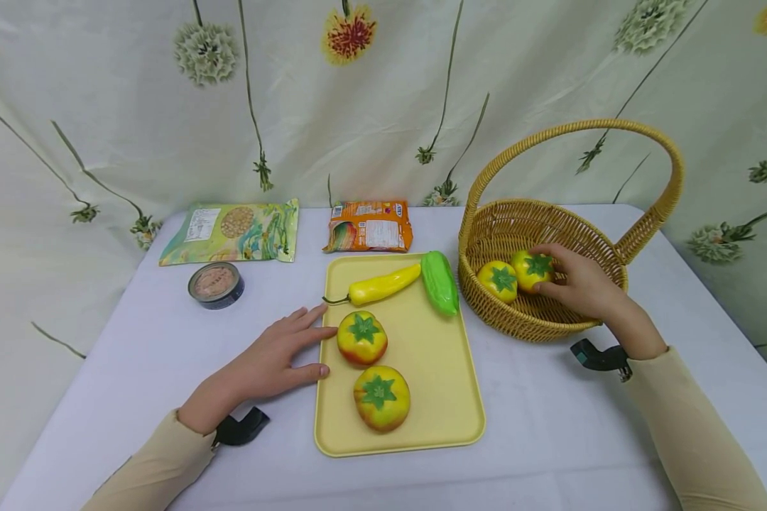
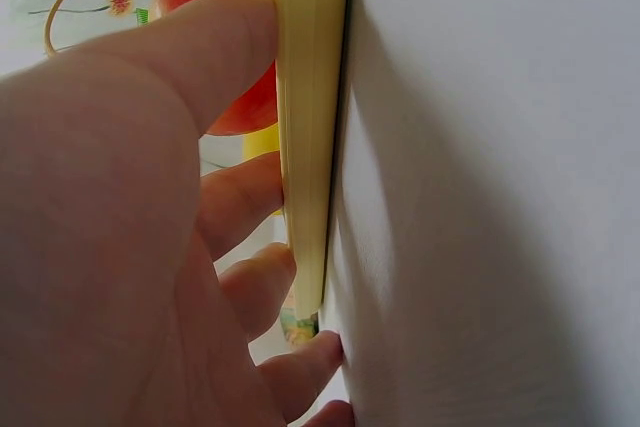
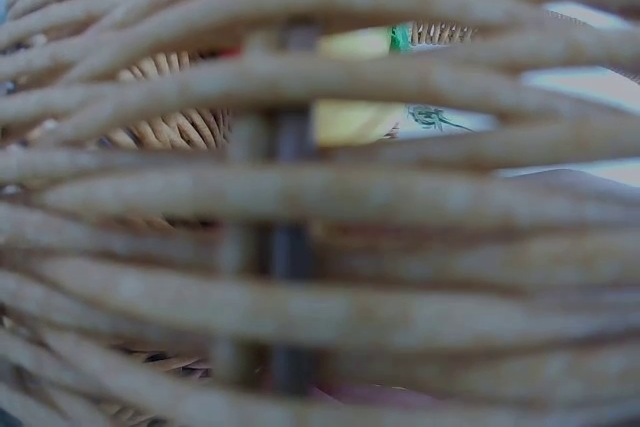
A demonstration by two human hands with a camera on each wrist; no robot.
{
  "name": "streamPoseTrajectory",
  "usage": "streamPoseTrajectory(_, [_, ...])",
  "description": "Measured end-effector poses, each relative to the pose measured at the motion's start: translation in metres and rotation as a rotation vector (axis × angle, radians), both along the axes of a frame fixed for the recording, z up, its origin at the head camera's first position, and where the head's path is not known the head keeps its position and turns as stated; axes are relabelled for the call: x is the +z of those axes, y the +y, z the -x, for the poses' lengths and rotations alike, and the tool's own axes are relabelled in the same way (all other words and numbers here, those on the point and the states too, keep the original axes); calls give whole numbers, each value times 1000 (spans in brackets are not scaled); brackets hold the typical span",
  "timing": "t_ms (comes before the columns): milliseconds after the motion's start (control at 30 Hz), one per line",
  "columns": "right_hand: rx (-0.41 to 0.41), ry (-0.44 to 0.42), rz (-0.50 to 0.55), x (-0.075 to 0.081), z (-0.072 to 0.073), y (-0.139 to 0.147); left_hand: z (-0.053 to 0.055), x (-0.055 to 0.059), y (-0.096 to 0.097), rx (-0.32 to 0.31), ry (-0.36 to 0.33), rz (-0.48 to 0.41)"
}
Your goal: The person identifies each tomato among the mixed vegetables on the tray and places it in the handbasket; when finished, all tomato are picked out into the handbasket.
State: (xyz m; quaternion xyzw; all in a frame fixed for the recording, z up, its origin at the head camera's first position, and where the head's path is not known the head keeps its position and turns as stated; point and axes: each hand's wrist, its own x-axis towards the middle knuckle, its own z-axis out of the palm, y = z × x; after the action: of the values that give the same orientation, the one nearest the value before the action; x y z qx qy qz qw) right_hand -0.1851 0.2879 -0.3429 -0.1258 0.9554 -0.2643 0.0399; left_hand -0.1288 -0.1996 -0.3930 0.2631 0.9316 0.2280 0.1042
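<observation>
My right hand reaches into the wicker basket and holds a yellow persimmon with a green star-shaped calyx between thumb and fingers. A second persimmon lies against it in the basket. The basket's weave fills the right wrist view and hides most of the grip. With fingers spread, my left hand touches the left edge of the yellow tray. On that tray lie two more persimmons, one upper and one lower, a yellow pepper and a green pepper.
Behind the tray lie a green packet and an orange packet. A small round tin stands at the left. The basket's tall handle arches above it. A flowered cloth hangs at the table's back.
</observation>
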Motion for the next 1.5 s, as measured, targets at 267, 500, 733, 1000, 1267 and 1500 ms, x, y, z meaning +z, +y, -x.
streamPoseTrajectory(267, [-6,17,-40,-1,0,-2,0,0,0,-4,-1,-6])
streamPoseTrajectory(500, [19,25,-64,0,1,-2,0,2,0,-13,-2,-18])
streamPoseTrajectory(733, [31,34,-34,1,1,-2,0,2,0,-4,-13,-13])
streamPoseTrajectory(1000, [16,31,-22,0,0,-1,0,2,0,-6,-13,-22])
streamPoseTrajectory(1267, [21,55,-11,-1,-1,0,0,1,0,-7,-7,-19])
streamPoseTrajectory(1500, [9,55,5,0,-1,-1,0,1,0,-6,-4,-16])
